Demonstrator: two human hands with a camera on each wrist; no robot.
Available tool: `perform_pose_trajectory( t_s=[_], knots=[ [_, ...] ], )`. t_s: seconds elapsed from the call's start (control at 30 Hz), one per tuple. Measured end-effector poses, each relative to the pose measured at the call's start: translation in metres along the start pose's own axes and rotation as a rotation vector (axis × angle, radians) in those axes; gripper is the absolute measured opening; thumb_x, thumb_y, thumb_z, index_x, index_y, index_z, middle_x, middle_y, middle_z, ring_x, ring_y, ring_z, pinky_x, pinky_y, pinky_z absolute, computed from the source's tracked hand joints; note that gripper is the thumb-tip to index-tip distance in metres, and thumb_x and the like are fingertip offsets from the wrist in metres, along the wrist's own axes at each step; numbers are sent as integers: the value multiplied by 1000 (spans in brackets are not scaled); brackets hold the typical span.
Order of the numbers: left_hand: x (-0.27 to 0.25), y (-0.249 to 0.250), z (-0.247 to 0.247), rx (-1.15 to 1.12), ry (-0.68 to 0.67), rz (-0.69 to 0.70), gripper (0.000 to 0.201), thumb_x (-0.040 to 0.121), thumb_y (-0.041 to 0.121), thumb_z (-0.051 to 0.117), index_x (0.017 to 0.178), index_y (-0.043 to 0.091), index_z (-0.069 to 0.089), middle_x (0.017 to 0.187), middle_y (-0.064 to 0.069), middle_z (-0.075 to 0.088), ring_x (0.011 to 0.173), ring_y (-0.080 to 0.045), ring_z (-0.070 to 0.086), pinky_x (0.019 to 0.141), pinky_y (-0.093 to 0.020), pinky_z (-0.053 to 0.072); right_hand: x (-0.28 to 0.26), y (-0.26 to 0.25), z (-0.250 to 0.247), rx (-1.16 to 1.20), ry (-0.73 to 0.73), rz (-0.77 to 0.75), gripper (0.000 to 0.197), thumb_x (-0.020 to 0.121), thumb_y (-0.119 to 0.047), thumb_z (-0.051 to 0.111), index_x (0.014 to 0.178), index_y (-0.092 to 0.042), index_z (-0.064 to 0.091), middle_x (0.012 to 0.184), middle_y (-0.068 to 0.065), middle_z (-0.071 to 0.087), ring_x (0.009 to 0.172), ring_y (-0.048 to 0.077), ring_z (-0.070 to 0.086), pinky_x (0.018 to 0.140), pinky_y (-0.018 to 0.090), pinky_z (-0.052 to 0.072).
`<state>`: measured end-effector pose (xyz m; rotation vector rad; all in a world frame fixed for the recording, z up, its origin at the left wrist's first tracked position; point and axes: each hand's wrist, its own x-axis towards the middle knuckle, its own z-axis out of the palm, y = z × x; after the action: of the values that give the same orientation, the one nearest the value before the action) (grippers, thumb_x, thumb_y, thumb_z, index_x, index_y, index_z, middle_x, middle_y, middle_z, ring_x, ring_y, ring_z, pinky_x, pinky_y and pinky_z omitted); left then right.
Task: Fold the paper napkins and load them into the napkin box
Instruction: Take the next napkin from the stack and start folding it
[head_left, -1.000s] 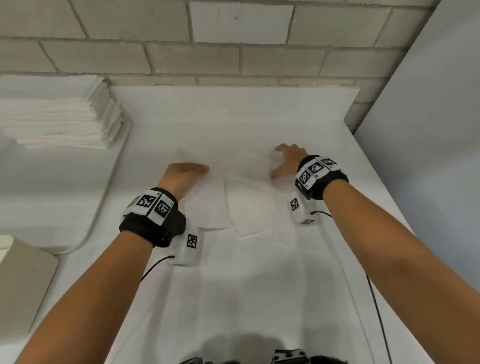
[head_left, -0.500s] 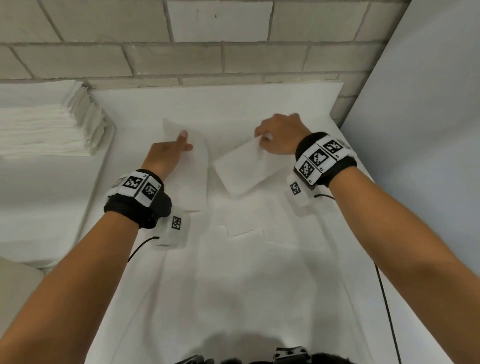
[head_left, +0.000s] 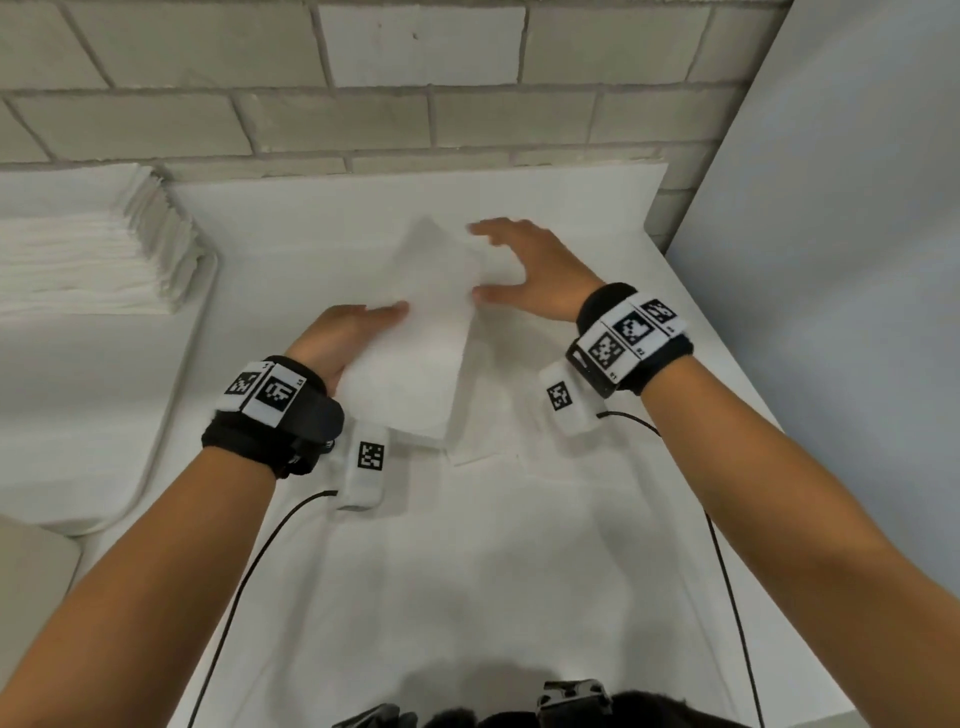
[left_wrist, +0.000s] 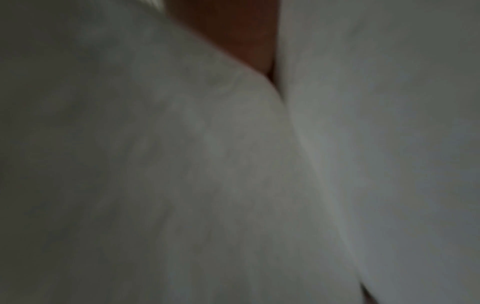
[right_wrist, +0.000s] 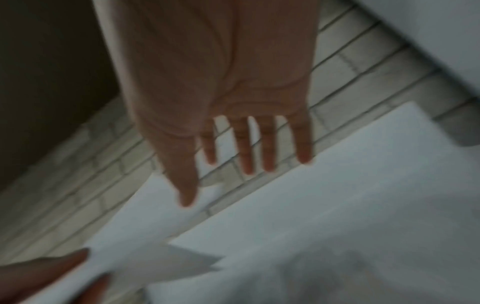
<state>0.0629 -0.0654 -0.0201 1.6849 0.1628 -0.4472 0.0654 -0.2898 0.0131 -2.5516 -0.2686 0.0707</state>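
A white, thin paper napkin (head_left: 426, 332), folded to a long narrow shape, is held up just above a white table (head_left: 519, 571) covered with a white sheet. It tilts away from the person toward a wall of pale grey bricks (head_left: 363, 78) behind the table.

The left hand (head_left: 337, 343) holds the napkin's left edge: its thumb lies along the top face, while the other fingers are hidden under the paper, so how they lie cannot be told. The left wrist view is dark and blurred, showing only white paper and a sliver of skin.

The right hand (head_left: 524, 270), just right of the napkin, is spread open with fingers straight and apart. Its thumb is at the napkin's right edge; whether it touches is unclear. From the right wrist view, the right hand (right_wrist: 233, 92) shows an open palm and splayed fingers (right_wrist: 267, 144) above the table, gripping nothing.

Well to the left of the napkin, a tall stack of white paper napkins (head_left: 88, 249) sits on a white, rounded-corner tray (head_left: 104, 415). A beige box-like corner (head_left: 31, 582) shows at the view's left edge, near the tray; its contents are out of view.

Both wrists wear black bands with black-and-white square markers.
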Motion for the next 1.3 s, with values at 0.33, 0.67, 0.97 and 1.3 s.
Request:
perform_pose_trajectory(
  t_s=[0.33,0.67,0.97,1.3],
  knots=[
    [0,-23,-18,-67,62,-7,28,87,1,59,113,9,59,100,-6,66,82,-19,65,67,-27,53,-9,69,25,-248,-211,707,88,62,-53,79,126,-2,49,120,16,56,110,31,54,84,35,46],
    [5,-28,-12,-177,135,41,45,86,-7,52,128,9,48,110,-12,61,85,-22,62,70,-32,53,-8,73,10,139,-75,626,65,75,-9,74,130,-10,39,115,9,52,114,31,52,82,29,40],
    [6,-19,-1,-32,150,232,52,85,-11,47,124,22,57,125,-6,58,102,-18,57,97,-32,46,-21,41,-11,438,190,324,82,75,2,70,140,-23,26,107,5,49,90,17,50,65,19,43],
    [-9,10,-5,-203,99,177,48,91,63,36,90,28,68,101,1,71,95,-14,67,93,-33,49,-27,-32,-51,1002,-3,7,62,80,10,61,131,-19,40,114,2,61,99,16,65,79,34,57]
  ],
)
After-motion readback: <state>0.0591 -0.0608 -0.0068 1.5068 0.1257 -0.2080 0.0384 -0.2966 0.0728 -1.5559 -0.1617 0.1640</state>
